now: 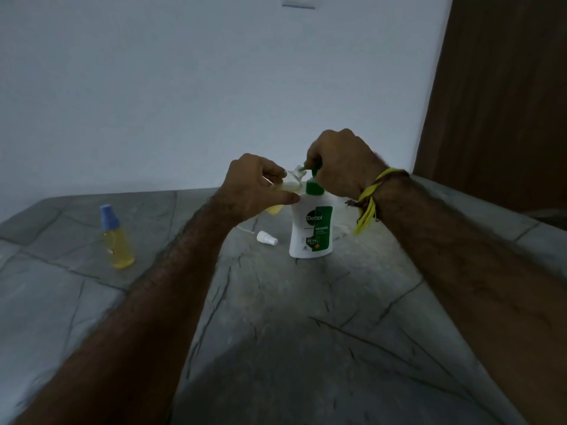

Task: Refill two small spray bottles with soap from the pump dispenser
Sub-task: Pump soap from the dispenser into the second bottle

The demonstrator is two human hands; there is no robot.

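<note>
A white pump dispenser (311,231) with a green label and green pump head stands upright on the grey stone table (276,332). My right hand (340,162) is closed over its pump head. My left hand (256,184) holds a small clear spray bottle (287,187), uncapped and tilted, its mouth at the green nozzle; yellow liquid shows inside. Its white spray cap (267,238) lies on the table just left of the dispenser. A second spray bottle (116,239), blue-capped and holding yellow liquid, stands upright at the far left.
A pale wall rises right behind the table's far edge. A brown wooden door or panel (503,96) stands at the right. Yellow threads (369,204) hang from my right wrist beside the dispenser.
</note>
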